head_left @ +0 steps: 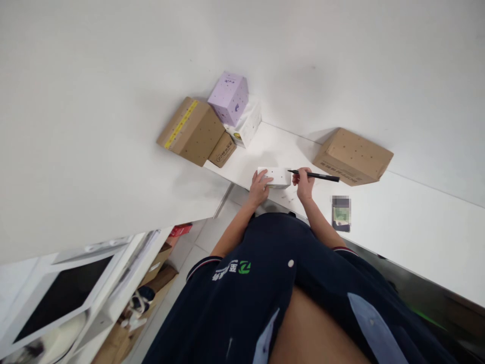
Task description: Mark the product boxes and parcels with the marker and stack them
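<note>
Looks like mid-dotting a small white rectangular cardboard box (279,176), near the front edge of the white surface (282,144). Clasping it in left hand (259,187), gripping slim black marker pen (322,176) in right hand (304,184). Probably calls for steady bracing next.

White table (435,222), long side against the wall. Ref: right hand (304,183) grip on pen (322,176). Just left of grip, at near edge: dotted box (279,174); can't tell if it's resting on the table or held just clear. Farther left, at table's end, grouped close: big brown box (182,124), small brown box (223,150), white box (250,124). Right of grip, toward wall: printed brown box (354,154). Right and nearer the body: flat item (341,215), pixelated, near front edge.
</note>
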`<state>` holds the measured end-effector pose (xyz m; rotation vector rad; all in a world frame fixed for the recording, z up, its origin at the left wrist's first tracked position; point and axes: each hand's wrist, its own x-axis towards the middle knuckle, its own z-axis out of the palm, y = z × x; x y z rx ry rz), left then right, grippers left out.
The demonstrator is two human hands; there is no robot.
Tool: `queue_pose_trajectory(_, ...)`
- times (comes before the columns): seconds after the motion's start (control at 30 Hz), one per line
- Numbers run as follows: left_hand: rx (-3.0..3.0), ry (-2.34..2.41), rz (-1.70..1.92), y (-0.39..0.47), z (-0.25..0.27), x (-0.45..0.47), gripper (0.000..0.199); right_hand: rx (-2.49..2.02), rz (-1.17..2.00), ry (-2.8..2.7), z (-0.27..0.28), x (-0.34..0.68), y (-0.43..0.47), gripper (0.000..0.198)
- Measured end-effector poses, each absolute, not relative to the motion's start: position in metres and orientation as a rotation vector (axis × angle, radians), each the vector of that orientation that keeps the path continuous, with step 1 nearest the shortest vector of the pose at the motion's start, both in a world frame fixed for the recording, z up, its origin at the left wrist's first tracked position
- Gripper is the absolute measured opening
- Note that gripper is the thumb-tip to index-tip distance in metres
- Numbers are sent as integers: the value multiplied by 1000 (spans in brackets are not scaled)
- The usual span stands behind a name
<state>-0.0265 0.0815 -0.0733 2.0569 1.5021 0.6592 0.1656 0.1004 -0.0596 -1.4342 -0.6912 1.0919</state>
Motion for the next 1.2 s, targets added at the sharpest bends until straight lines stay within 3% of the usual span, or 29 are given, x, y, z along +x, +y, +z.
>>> queue_pose_trajectory(0.1, 2044, 1509, 653, 81, -74, -26, 35, -1672, 1101, -649, -75, 200, 97, 29)
queue_pose_trajectory(0.27, 2067, 1518, 653, 82, -74, -26, 38, -2310, 1349, -1063, -107, 244, 92, 25)
queue_pose_trajectory(0.6, 2104, 1509, 664, 80, -78, -30, 41, -2488, 1132, -1233, -134, 245, 90, 27)
queue_pose_trajectory(0.7, 2090, 1516, 655, 80, -79, -30, 40, -2524, 972, -1188, -131, 264, 66, 43)
queue_pose_trajectory(0.87, 2084, 1497, 702, 79, -82, -30, 37, -2774, 477, -1026, -121, 317, 0, 85)
queue_pose_trajectory(0.97, 2111, 1496, 743, 79, -84, -31, 35, -2942, 553, -793, -121, 338, -32, 108)
queue_pose_trajectory(1.03, 2126, 1494, 747, 80, -85, -31, 34, -2983, 696, -671, -125, 343, -45, 110)
queue_pose_trajectory(1.2, 2144, 1514, 706, 80, -84, -30, 33, -3003, 718, -729, -133, 338, -50, 90)
